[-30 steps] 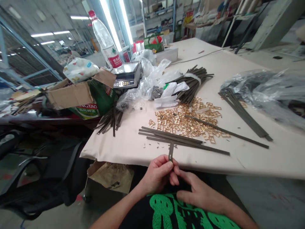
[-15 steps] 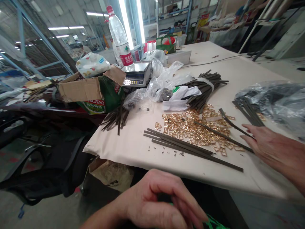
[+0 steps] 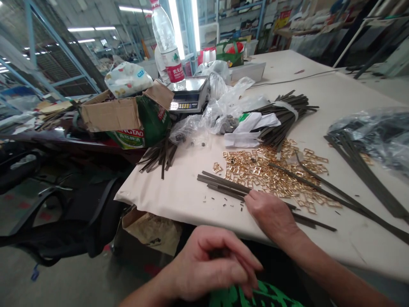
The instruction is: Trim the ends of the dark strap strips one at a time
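Note:
My right hand [image 3: 271,213] lies knuckles up on a small stack of dark flat strips [image 3: 223,184] near the table's front edge, its fingers curled down onto them. My left hand [image 3: 217,264] hovers below the table edge over my black and green shirt, fingers curled round something dark that I cannot make out. Just beyond the right hand spreads a heap of small gold buckles [image 3: 265,168], crossed by longer dark strips [image 3: 319,187].
The white table [image 3: 166,192] also bears a tied bundle of strips [image 3: 284,113], crumpled plastic bags [image 3: 220,111], a digital scale [image 3: 188,100], a water bottle [image 3: 168,47], a torn cardboard box [image 3: 115,115] and a grey plastic bag [image 3: 373,128]. A black chair [image 3: 79,221] stands left.
My right hand has swung back from the far right of the table to the strips at the front edge. The left hand stays low and curled. The view has shifted slightly.

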Motion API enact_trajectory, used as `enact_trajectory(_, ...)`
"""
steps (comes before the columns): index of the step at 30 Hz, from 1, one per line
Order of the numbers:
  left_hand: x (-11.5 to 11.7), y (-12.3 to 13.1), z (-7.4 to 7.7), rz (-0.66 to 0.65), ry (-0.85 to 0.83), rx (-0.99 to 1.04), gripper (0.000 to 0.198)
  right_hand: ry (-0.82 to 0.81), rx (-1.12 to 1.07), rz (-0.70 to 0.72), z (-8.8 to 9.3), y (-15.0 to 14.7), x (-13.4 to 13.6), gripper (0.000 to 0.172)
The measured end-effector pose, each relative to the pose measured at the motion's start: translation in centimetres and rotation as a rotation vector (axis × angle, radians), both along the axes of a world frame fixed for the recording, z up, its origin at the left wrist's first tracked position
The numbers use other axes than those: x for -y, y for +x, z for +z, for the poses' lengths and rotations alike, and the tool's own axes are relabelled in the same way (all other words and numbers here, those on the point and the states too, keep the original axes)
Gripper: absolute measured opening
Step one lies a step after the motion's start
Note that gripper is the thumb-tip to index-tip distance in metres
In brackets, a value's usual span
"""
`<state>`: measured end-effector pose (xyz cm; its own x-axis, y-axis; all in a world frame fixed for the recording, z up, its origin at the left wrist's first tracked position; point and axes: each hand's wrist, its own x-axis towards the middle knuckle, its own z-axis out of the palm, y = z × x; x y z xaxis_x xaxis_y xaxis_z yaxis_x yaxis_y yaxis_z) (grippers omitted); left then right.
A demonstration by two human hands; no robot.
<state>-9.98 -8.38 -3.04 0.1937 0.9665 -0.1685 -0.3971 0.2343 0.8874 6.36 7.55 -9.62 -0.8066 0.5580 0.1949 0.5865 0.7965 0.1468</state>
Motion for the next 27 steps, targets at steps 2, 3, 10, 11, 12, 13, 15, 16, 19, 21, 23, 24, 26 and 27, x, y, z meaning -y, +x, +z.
enact_trajectory(2,-1.1,-0.1,-1.7,0.102,-0.067,-0.013,0.029,0.037,0.006,0.012,-0.1,-0.4,-0.1,0.025)
enact_trajectory(3,-1.4,-0.2,-2.7,0.138,-0.098,-0.031,0.028,0.043,-0.002,0.008,-0.2,-0.6,-0.2,0.024)
enact_trajectory(10,-1.0,-0.7,-8.3,0.202,-0.193,-0.091,0.04,-0.333,-0.158,-0.146,0.7,0.0,0.5,0.01)
enact_trajectory(11,-1.1,-0.8,-8.4,0.236,-0.196,-0.085,0.044,-0.468,-0.191,-0.149,1.2,0.4,1.0,0.01)
enact_trajectory(12,-1.1,-1.0,-8.3,0.276,-0.194,-0.075,0.047,-0.611,-0.218,-0.132,1.6,0.8,1.7,0.009)
enact_trajectory(13,-1.2,-1.1,-8.2,0.317,-0.188,-0.063,0.048,-0.751,-0.239,-0.107,1.9,1.3,2.4,0.01)
enact_trajectory(15,-1.4,-1.4,-7.7,0.403,-0.177,-0.041,0.047,-1.01,-0.281,-0.07,2.3,2.2,3.8,0.011)
enact_trajectory(16,-1.5,-1.6,-7.5,0.439,-0.176,-0.036,0.045,-1.129,-0.303,-0.076,2.3,2.6,4.4,0.012)
enact_trajectory(19,-1.7,-1.8,-7.1,0.488,-0.199,-0.039,0.039,-1.433,-0.368,-0.129,1.6,3.6,5.5,0.012)
enact_trajectory(21,-1.7,-1.7,-7.0,0.476,-0.234,-0.008,0.038,-1.567,-0.405,-0.15,1.0,4.0,5.8,0.014)
enact_trajectory(23,-1.6,-1.5,-7.0,0.455,-0.285,0.076,0.037,-1.638,-0.438,-0.163,0.4,4.2,6.0,0.015)
enact_trajectory(24,-1.6,-1.3,-7.0,0.45,-0.308,0.126,0.038,-1.66,-0.45,-0.169,0.2,4.2,6.1,0.016)
enact_trajectory(26,-1.6,-0.9,-7.0,0.452,-0.334,0.211,0.037,-1.697,-0.472,-0.174,-0.2,4.2,6.3,0.019)
enact_trajectory(27,-1.6,-0.6,-7.1,0.463,-0.336,0.243,0.036,-1.713,-0.484,-0.173,-0.4,4.2,6.5,0.02)
